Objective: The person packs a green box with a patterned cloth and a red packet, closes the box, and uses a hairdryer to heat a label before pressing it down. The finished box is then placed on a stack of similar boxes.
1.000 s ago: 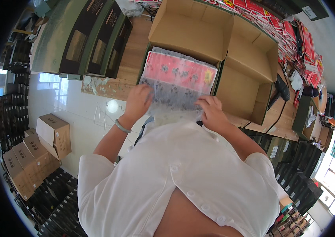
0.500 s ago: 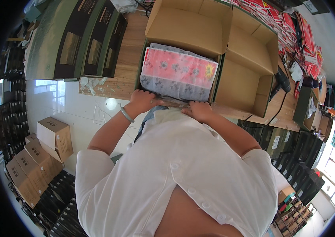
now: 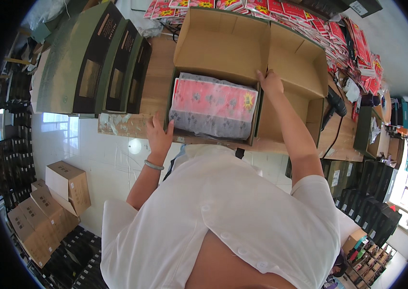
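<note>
In front of me an open green box [image 3: 258,130] with a brown inside stands on the table, its lid [image 3: 223,41] raised at the back. Inside lies a bundle wrapped in grey patterned tissue [image 3: 204,126], with a flat red printed packet [image 3: 213,100] on top, apparently under a translucent layer. My left hand [image 3: 160,137] is at the box's near left corner, fingers spread. My right hand [image 3: 272,83] reaches to the lid's lower right corner, thumb and fingers closed about its edge. Just right, a second open box [image 3: 290,111] has nothing visible inside.
Closed green boxes [image 3: 86,67] are stacked at the table's left. Red printed packets [image 3: 305,21] lie in a heap along the back. A black heat gun or dryer [image 3: 336,103] with a cord lies right. Brown cartons [image 3: 64,192] stand on the floor at left.
Both hands have left the box's near edge. The left moved to the near left corner and spread its fingers; the right moved away from me to the lid's right corner.
</note>
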The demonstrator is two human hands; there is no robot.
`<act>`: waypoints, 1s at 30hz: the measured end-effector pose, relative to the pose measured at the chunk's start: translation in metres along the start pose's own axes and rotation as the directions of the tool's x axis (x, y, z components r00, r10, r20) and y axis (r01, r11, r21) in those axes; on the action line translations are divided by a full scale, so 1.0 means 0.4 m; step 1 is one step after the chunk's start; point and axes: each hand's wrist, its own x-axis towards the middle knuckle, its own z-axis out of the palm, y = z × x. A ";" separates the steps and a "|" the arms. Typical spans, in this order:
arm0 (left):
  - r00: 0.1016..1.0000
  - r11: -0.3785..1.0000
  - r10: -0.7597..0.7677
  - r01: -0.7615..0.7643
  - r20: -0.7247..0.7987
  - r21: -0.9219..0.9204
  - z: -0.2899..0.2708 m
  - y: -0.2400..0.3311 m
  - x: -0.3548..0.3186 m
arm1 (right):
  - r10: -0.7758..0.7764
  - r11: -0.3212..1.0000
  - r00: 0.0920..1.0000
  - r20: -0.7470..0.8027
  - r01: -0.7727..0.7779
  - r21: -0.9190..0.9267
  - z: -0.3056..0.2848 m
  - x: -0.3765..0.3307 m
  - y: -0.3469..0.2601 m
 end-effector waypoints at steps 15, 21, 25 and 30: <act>0.758 0.872 -0.395 0.486 0.518 -0.046 0.110 -0.306 0.030 | -0.294 0.912 0.889 -0.351 0.371 0.176 0.154 -0.064 0.086; 0.589 0.425 -0.316 0.789 0.744 -0.445 -0.007 -0.276 0.103 | 0.003 0.384 0.972 0.234 -0.217 0.897 -0.001 -0.194 0.095; 0.487 0.183 -0.110 0.867 0.866 -0.464 -0.121 -0.137 0.210 | 0.056 0.279 0.791 0.609 -0.598 0.752 -0.063 -0.308 0.077; 0.493 0.621 -0.096 0.708 0.865 -0.335 -0.065 -0.144 0.190 | 0.174 0.776 0.927 0.332 -0.337 0.534 0.085 -0.444 -0.005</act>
